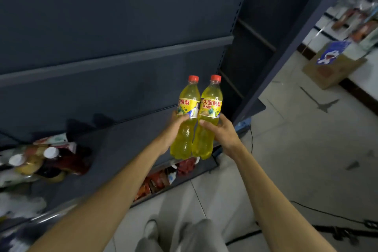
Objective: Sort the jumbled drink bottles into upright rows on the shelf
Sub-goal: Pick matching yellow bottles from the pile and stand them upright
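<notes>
Two yellow drink bottles with red caps and yellow labels are held upright side by side over the right end of the dark shelf (131,135). My left hand (173,129) grips the left yellow bottle (187,114) at its lower half. My right hand (222,131) grips the right yellow bottle (209,116) the same way. The two bottles touch each other. A jumbled pile of bottles (38,161) lies on its side at the shelf's left end, blurred, with white caps showing.
An upper shelf edge (114,63) crosses above the bottles. Packaged goods (161,180) fill the lower shelf. The shelf's upright post (286,51) stands at the right. A cardboard box (333,67) sits on the tiled floor, and cables (306,210) run across it.
</notes>
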